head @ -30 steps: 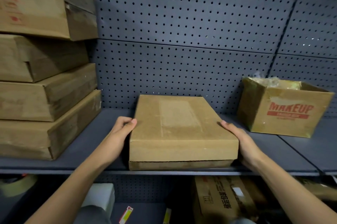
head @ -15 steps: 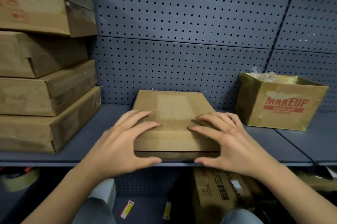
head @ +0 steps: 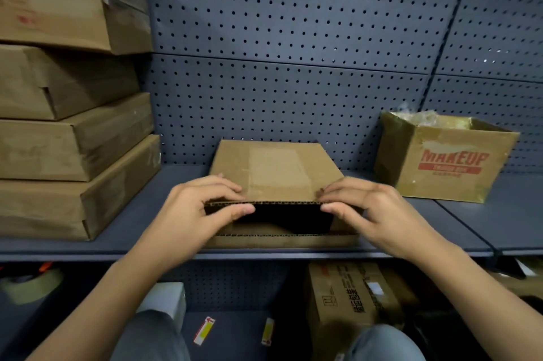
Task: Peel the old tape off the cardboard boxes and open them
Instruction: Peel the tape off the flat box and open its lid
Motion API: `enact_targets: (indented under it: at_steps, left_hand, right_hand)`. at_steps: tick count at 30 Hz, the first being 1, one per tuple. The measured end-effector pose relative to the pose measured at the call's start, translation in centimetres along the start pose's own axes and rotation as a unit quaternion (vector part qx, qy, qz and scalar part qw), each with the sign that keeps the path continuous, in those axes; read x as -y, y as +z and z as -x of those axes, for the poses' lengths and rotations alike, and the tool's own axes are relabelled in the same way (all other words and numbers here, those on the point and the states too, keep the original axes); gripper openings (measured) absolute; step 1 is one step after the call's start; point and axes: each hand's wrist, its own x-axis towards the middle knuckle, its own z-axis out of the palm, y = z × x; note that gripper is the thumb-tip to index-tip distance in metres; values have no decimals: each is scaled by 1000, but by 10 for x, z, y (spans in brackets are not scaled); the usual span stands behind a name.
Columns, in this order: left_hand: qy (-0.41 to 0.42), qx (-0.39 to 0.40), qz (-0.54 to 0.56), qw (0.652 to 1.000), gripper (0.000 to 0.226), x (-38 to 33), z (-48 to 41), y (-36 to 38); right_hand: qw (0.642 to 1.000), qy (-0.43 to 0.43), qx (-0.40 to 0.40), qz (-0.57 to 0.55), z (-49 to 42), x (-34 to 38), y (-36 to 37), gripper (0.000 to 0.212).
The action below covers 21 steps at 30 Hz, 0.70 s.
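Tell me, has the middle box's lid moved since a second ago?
Yes. The lid has risen at its front edge off the box base, away from the shelf, leaving a dark gap. The left hand and right hand pinch that edge.

We see a dark grey shelf (head: 514, 222) carrying a flat cardboard box (head: 276, 172) at its front edge, its near flap lifted. Well to the left of that flat cardboard box, the bottom box (head: 44, 207) of a stack rests on the shelf; to its right stands an open MAKEUP box (head: 446, 160).
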Motion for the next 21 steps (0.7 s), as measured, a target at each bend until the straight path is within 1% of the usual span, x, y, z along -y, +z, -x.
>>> enact_targets:
  at_steps: [4, 6, 8, 9, 11, 13, 14, 16, 18, 21]
  left_hand:
    - [-67, -41, 71, 994, 41, -8, -7, 0]
    - [-110, -67, 75, 989, 41, -5, -3, 2]
    - [-120, -97, 64, 986, 41, -2, 4, 7]
    - [-122, -115, 72, 983, 49, -3, 7, 11]
    - [-134, -158, 107, 973, 74, -6, 12, 19]
    - [-163, -191, 122, 960, 95, -7, 15, 28]
    - [-182, -188, 119, 958, 105, -6, 16, 32]
    - [-213, -154, 112, 958, 121, -9, 19, 38]
    - [-226, -123, 101, 961, 136, -10, 21, 36]
    - [-237, -62, 98, 965, 148, -14, 26, 31]
  right_hand:
    - [997, 27, -60, -44, -7, -3, 6, 46]
    - [989, 43, -102, -96, -3, -5, 9, 46]
    - [979, 50, -151, -124, 2, -6, 14, 45]
    - [975, 55, -170, -130, 5, -5, 16, 44]
    - [967, 63, -202, -142, 7, -2, 22, 40]
    - [958, 80, -222, -160, 6, 2, 25, 38]
    - [955, 90, -227, -166, 5, 4, 26, 38]
    - [952, 105, -234, -165, 3, 6, 26, 39]
    - [947, 116, -253, -162, 1, 7, 27, 38]
    - [936, 142, -275, -167, 4, 9, 29, 39]
